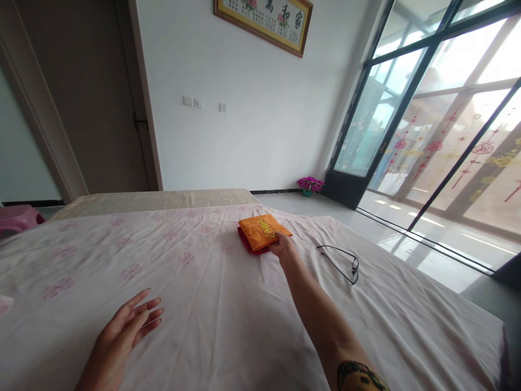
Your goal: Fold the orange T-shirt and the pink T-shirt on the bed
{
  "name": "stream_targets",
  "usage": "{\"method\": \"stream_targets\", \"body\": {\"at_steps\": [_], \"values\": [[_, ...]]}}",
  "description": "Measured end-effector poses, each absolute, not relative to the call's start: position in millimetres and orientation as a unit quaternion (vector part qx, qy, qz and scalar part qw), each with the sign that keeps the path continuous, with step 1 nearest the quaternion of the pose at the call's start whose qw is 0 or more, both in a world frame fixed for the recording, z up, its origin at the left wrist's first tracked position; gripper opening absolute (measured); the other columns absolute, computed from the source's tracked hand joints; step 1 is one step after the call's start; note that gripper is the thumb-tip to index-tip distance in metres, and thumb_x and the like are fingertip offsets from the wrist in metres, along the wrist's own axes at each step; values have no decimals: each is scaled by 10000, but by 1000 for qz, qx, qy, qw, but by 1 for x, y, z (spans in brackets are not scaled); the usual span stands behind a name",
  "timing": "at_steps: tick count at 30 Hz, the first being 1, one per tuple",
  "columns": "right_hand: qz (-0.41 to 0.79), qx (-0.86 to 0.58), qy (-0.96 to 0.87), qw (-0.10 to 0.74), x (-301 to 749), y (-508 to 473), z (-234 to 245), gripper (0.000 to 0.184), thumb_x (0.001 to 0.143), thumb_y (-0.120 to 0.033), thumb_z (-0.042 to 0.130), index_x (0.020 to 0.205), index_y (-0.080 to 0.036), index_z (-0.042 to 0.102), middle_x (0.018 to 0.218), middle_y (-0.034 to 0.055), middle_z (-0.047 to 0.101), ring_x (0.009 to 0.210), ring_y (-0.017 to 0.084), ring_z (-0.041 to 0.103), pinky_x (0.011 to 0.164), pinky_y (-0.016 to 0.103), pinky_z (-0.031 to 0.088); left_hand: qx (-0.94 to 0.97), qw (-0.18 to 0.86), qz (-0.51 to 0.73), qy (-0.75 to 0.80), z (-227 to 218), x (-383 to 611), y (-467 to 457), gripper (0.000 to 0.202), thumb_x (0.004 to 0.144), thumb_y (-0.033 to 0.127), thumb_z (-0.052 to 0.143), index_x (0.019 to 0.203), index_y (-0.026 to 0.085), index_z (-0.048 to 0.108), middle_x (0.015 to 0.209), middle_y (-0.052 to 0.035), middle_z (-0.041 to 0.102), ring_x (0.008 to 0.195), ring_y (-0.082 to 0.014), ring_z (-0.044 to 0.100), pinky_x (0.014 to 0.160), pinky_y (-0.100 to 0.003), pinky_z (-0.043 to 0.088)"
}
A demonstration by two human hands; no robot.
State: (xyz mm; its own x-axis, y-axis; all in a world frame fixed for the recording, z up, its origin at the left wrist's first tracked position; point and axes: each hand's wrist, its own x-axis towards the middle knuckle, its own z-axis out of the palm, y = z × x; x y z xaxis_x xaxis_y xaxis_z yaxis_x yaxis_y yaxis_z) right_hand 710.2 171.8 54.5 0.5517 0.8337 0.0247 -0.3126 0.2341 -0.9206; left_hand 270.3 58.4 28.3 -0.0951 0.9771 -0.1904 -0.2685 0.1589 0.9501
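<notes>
Right hand: the right hand (284,245) is at the end of a fully outstretched arm that runs from the near right edge of the view toward the middle of the bed. Its fingertips rest on the near right corner of the folded orange cloth. The fingers look curled lightly onto the cloth, but whether they pinch it or only touch it cannot be told at this distance.

Right forearm: bare, with a dark tattoo showing near the bottom edge of the view.

Left hand: the left hand (126,325) lies at the near left, palm down, just above or on the bed sheet. Its fingers are spread and point right. It is open and holds nothing.

Folded orange cloth: the folded orange cloth (264,231) is a flat square bundle with yellow lettering on top. It lies on the far middle part of the bed, on top of a folded red cloth (246,242) whose edge shows along its near left side.

Bed sheet: the bed sheet (211,304) is pale pink with a faint flower print, spread smooth over the whole bed.

Eyeglasses: thin dark eyeglasses (342,264) lie on the sheet just right of the outstretched arm, apart from the hand.

Room: a white wall with a framed picture (264,20) is at the far side, a brown door at far left, tall glass windows at right, and a small pot of purple flowers (310,185) on the floor in the far corner.
</notes>
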Motion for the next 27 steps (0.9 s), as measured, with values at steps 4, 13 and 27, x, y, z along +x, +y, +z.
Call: {"method": "stream_targets", "body": {"at_steps": [4,13,27], "values": [[333,-588,-196,711,719,150,50,208,774,-146,444,939,-172,570,812,63,657,846,220,684,795,387,573,354,579,540,499,26,268,59,779,528,479,878,1221,233,620,1061,-58,733,918,-212,714,751,-243,630],[39,-736,-397,547,715,142,88,535,912,-323,362,1423,-212,477,1515,76,425,1409,242,338,1177,432,254,402,555,529,500,19,269,62,747,562,518,853,1212,218,639,1065,-61,721,855,-199,712,730,-251,626],[39,-728,-634,257,673,202,48,484,918,-583,515,1349,-366,555,1545,29,369,1449,359,101,1041,765,-65,444,513,529,509,20,270,59,599,663,538,775,1140,192,669,1068,-76,705,876,-216,704,784,-334,615]]}}
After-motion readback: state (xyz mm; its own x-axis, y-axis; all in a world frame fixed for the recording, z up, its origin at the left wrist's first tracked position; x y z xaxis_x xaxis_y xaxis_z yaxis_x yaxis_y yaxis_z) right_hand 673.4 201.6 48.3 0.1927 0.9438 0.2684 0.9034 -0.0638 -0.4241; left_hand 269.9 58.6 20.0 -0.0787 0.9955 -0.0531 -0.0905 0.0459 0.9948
